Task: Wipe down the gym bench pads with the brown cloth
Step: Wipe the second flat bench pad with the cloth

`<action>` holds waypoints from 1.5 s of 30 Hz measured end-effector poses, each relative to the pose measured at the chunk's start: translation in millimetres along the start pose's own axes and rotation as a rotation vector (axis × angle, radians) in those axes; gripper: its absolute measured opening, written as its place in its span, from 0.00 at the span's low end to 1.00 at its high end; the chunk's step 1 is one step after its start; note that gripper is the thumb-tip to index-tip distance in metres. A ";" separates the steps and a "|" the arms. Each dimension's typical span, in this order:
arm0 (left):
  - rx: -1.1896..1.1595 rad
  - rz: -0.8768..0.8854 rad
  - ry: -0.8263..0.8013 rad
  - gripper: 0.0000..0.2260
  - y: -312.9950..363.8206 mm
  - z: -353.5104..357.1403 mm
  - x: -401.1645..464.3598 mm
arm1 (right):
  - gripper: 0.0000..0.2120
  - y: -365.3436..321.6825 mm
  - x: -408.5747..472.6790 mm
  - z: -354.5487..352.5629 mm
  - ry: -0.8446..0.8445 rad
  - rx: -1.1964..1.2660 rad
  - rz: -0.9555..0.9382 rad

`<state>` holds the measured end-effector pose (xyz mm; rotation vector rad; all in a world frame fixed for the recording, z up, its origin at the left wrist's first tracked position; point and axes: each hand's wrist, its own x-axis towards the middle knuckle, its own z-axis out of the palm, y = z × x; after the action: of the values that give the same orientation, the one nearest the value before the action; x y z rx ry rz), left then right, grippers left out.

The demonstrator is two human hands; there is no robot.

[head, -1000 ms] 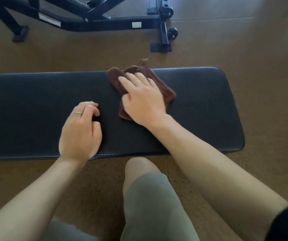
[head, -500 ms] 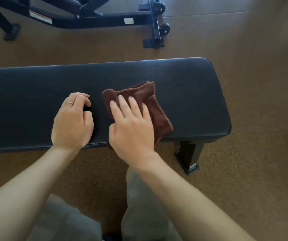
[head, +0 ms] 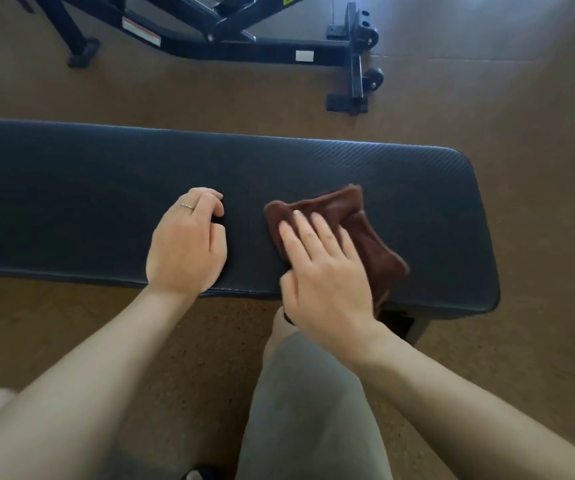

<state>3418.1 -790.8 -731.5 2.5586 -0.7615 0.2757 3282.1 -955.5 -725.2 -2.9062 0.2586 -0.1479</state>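
Mid-wipe, we judge: our right grip (head: 324,271), flat and released, presses the crumpled brown cloth (head: 365,237) on the long black padded bench surface (head: 71,202) near its right end; our left grip (head: 187,244) rests clenched, empty; which stretches are clean we cannot tell

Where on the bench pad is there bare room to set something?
Bare: bench pad left of the left hand, the far strip behind both hands, a smaller patch right of the cloth. Crowded: near edge at the right hand.

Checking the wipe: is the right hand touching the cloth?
Touching. The head view shows the right hand pressed flat on the cloth, overlapping it with no gap.
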 end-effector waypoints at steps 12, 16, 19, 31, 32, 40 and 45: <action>0.199 -0.101 0.031 0.14 -99.8 -58.5 -32.4 | 0.28 -51.8 69.7 11.1 -0.052 0.092 -0.067; 0.167 -0.067 0.043 0.14 -110.4 -48.9 -34.2 | 0.29 -82.5 10.9 15.3 -0.144 0.078 -0.259; 0.144 -0.067 0.131 0.13 -112.4 -43.2 -35.4 | 0.28 -96.7 41.3 21.7 -0.170 0.084 -0.348; 0.048 -0.062 0.247 0.15 -121.3 -35.3 -34.6 | 0.28 -150.4 65.8 42.5 -0.053 0.064 -0.263; 0.038 -0.082 0.252 0.15 -121.0 -36.2 -33.7 | 0.28 -150.0 60.0 44.3 -0.055 0.025 -0.305; 0.043 -0.094 0.241 0.14 -115.5 -37.3 -35.5 | 0.30 -47.6 25.7 21.8 -0.074 -0.189 -0.498; 0.065 -0.079 0.277 0.16 -115.1 -31.7 -34.5 | 0.28 -3.6 5.2 8.7 -0.032 -0.186 -0.483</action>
<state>3451.9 -673.8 -756.7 2.5307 -0.5541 0.6225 3288.8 -951.1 -732.4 -3.0931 -0.4645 -0.1606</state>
